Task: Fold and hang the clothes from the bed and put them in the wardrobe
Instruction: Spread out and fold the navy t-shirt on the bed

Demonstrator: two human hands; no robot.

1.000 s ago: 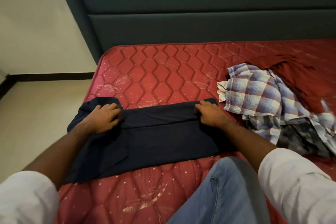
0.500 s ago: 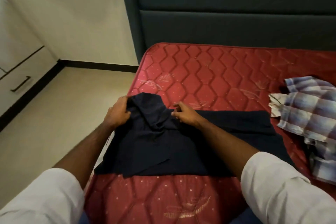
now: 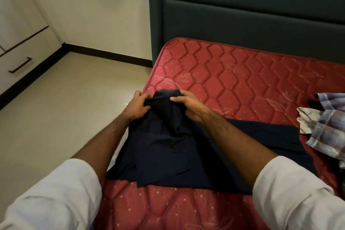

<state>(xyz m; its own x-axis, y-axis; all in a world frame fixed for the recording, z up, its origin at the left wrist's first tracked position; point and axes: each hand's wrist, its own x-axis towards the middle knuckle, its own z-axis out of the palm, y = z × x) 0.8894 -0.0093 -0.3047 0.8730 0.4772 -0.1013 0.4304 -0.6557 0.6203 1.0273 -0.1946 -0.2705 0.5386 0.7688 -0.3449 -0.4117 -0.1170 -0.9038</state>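
Meanwhile, beside a white drawer unit (image 3: 22,58), a person's left hand (image 3: 137,105) and right hand (image 3: 188,105) each pinch the bunched end of a navy garment (image 3: 177,151) lying on the red quilted mattress (image 3: 242,84), near its left edge. Folding appears under way; the next move likely calls for carrying that gathered end across the flat part. A checked shirt (image 3: 326,129) waits at right.

A: Cloth in both hands?
B: Dark navy matt cloth garment (image 3: 168,147), soft, creased.
A: Under it?
B: Red quilted fabric mattress (image 3: 242,84), slight sheen. Right of right hand: checked woven cotton-looking shirt (image 3: 324,127), rumpled.
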